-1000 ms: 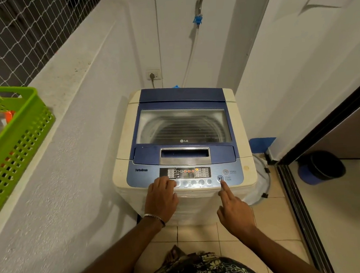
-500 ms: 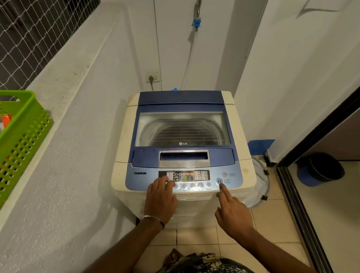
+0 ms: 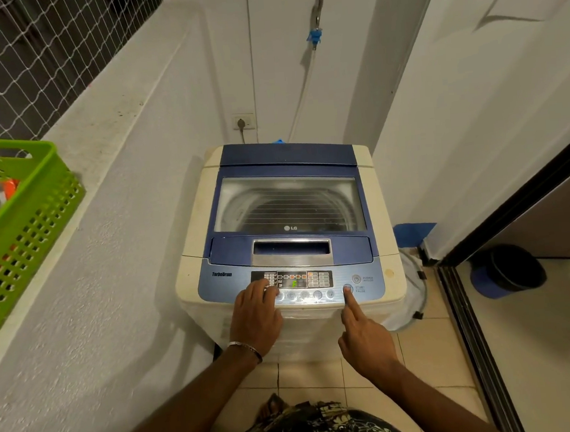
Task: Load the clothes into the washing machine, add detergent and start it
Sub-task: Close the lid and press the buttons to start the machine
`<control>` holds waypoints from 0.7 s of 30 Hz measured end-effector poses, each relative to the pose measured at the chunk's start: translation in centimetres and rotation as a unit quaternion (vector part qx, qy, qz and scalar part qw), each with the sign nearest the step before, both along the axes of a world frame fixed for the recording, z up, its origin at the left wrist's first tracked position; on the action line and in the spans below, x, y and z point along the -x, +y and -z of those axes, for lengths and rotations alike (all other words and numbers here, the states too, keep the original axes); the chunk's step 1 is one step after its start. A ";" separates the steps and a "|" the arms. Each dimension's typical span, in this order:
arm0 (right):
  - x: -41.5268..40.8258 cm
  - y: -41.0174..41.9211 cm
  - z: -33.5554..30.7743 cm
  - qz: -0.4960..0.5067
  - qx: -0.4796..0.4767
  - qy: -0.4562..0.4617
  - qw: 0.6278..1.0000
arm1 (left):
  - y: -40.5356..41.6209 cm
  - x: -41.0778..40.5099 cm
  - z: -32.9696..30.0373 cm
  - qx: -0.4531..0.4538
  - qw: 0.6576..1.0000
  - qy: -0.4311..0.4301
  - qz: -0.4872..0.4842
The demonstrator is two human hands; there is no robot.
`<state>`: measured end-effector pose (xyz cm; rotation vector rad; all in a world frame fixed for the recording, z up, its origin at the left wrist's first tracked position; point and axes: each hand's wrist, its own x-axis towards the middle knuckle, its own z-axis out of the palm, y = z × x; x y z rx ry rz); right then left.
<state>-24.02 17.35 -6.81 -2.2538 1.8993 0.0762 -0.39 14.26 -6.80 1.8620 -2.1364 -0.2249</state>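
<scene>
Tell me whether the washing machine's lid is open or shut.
Shut. The lid lies flat on the washing machine, its clear window level with the top and the drum showing through it.

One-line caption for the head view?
Right hand presses start button on lidded white-and-blue top-loading washing machine; left hand rests on panel.
</scene>
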 end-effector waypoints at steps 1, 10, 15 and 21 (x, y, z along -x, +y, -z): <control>0.0 0.1 0.0 0.000 -0.003 0.002 1.000 | 0.0 -0.1 0.1 -0.003 1.000 -0.001 0.000; -0.7 0.6 -0.4 -0.016 -0.030 0.017 0.999 | 0.0 -0.3 0.5 -0.005 1.000 -0.022 0.002; -0.8 0.5 -0.8 -0.028 -0.047 0.026 0.998 | 0.2 -0.3 0.6 -0.001 1.000 -0.021 0.004; -0.8 0.5 -1.1 -0.044 -0.065 0.036 0.996 | 0.3 -0.4 0.7 -0.006 1.000 -0.023 0.005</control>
